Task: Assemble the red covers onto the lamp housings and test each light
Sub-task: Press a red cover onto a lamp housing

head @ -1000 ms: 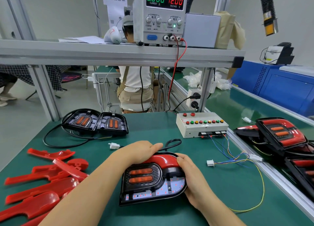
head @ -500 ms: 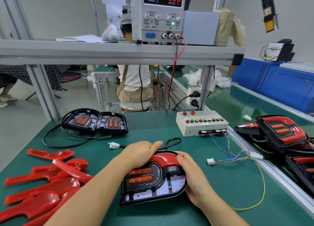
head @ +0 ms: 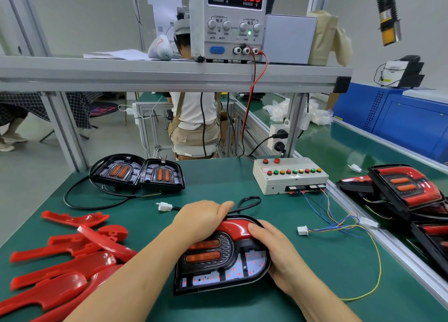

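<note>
What changed since the earlier frames: next to nothing. Both hands stayed clamped on the same lamp, and it had not shifted on the bench [head: 315,285]; only the view dipped a touch.
Loose covers [head: 63,268]: piled at the far left, red and overlapping, untouched.
Bare housings [head: 121,174]: two of them, side by side at the back left, black with orange lenses and a black cable looping off them.
White plug [head: 164,206]: lying just left of the left hand, on the lamp's own cable.
Left hand [head: 201,218]: palm down over the lamp's top-left corner, fingers curled over the far rim, gripping and bearing down.
Lamp housing [head: 218,268]: flat on the green mat at front centre, between the two hands; red dots showed on its white board.
Red cover [head: 232,226]: sitting along the housing's upper curve, half hidden under the left hand.
Right hand [head: 276,254]: wrapped round the housing's right edge, thumb [head: 253,227] pressed onto the cover's right end. A firm grasp.
Power supply [head: 228,23]: up on the shelf, reading 0.000 current and 12.00 volts.
Test box [head: 288,176]: behind the right hand, with a row of coloured buttons; thin wires trailed from it to a free connector [head: 302,230] lying apart from the lamp.
Covered lamps [head: 407,188]: stacked at the far right.
</note>
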